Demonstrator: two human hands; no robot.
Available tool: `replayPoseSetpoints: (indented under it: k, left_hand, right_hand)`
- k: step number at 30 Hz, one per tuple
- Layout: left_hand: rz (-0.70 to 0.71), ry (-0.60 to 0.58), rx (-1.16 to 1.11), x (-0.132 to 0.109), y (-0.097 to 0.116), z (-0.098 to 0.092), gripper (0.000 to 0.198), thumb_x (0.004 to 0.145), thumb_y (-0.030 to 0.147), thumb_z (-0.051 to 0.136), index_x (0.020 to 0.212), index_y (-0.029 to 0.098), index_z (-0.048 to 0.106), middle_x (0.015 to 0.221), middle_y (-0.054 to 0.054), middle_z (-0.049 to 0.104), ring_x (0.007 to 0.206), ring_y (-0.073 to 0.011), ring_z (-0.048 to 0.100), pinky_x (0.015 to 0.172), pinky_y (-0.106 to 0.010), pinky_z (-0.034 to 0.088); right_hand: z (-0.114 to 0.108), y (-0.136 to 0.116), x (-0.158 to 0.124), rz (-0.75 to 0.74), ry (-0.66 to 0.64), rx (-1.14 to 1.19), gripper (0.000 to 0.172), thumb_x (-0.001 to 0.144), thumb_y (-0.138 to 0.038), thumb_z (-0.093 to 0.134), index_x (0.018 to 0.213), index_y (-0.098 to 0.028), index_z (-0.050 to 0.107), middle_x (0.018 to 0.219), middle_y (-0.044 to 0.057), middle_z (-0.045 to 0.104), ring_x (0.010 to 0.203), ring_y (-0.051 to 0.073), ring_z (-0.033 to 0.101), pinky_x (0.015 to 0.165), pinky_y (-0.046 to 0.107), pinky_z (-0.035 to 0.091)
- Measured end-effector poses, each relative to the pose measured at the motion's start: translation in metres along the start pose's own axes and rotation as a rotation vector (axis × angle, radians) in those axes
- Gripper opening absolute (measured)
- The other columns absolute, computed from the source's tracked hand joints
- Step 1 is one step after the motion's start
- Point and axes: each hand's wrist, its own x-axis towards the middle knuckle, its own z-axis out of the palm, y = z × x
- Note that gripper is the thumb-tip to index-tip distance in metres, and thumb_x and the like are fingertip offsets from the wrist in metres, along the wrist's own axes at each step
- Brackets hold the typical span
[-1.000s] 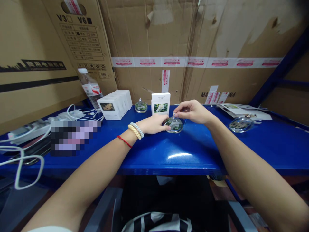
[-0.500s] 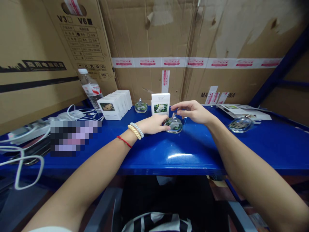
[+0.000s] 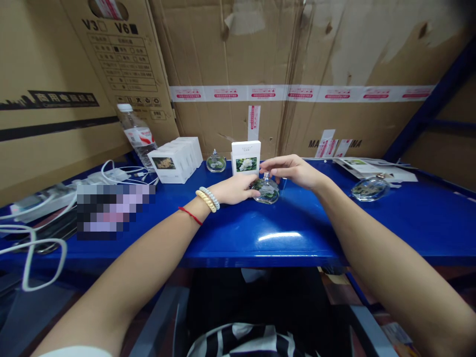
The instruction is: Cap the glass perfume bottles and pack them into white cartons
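Observation:
A clear glass perfume bottle [image 3: 267,192], rounded and with a metal sprayer neck, stands upright on the blue table. My left hand [image 3: 235,190] holds it by its left side, thumb in front. Reaching in from the right, my right hand [image 3: 293,171] has its bent fingers and thumb round the sprayer at the top; the fingertips are partly hidden. Just right of the bottle is a small clear piece [image 3: 283,182], too indistinct to name. Directly behind stands a white box [image 3: 246,149] with a white-flower picture.
Another perfume bottle [image 3: 216,162] stands at the back, and one [image 3: 371,189] lies at the right by flat white cards [image 3: 394,173]. White boxes [image 3: 178,161], a water bottle [image 3: 139,136] and white cables [image 3: 31,243] occupy the left. Cardboard [image 3: 230,59] walls the back.
My right hand's fingers have shifted slightly at the sprayer. My left hand keeps its hold on the perfume bottle, and the whole view has moved a little.

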Motion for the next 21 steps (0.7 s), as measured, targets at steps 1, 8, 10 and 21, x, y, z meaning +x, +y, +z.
replayPoseSetpoints:
  k: [1,8,10,21]
  left_hand:
    - [0.002,0.001,-0.011,0.000,-0.001,0.000,0.024,0.088,0.032,0.056,0.103,0.013,0.058,0.099,-0.009,0.063,0.089,-0.0204,0.058,0.083,-0.034,0.046]
    - [0.087,-0.049,-0.127,-0.005,0.002,-0.008,0.035,0.086,0.030,0.059,0.118,0.017,0.060,0.111,-0.007,0.066,0.097,-0.0184,0.060,0.091,-0.033,0.045]
    - [0.100,-0.065,-0.165,-0.008,0.004,-0.013,0.035,0.085,0.031,0.060,0.118,0.019,0.062,0.115,-0.006,0.066,0.098,-0.0180,0.060,0.091,-0.032,0.046]
    - [0.098,-0.043,-0.349,-0.014,-0.001,-0.023,0.040,0.083,0.028,0.061,0.122,0.018,0.063,0.114,-0.007,0.068,0.090,-0.0146,0.063,0.091,-0.031,0.047]
  right_hand:
    - [0.000,0.001,0.001,0.000,0.028,0.059,0.041,0.066,-0.030,0.074,0.104,-0.016,0.071,0.100,0.006,0.071,0.074,0.011,0.059,0.059,0.023,0.046]
    - [0.014,0.007,0.004,0.127,0.046,0.330,0.051,0.069,-0.045,0.068,0.110,-0.018,0.058,0.096,0.007,0.067,0.075,0.014,0.060,0.063,0.026,0.048]
    - [0.020,0.006,0.002,0.181,-0.084,0.389,0.058,0.068,-0.051,0.064,0.115,-0.018,0.056,0.099,0.009,0.067,0.081,0.017,0.062,0.070,0.030,0.050]
    - [0.037,0.018,0.004,0.260,-0.433,0.633,0.067,0.069,-0.063,0.048,0.119,-0.018,0.047,0.102,0.013,0.066,0.083,0.027,0.067,0.063,0.049,0.060]
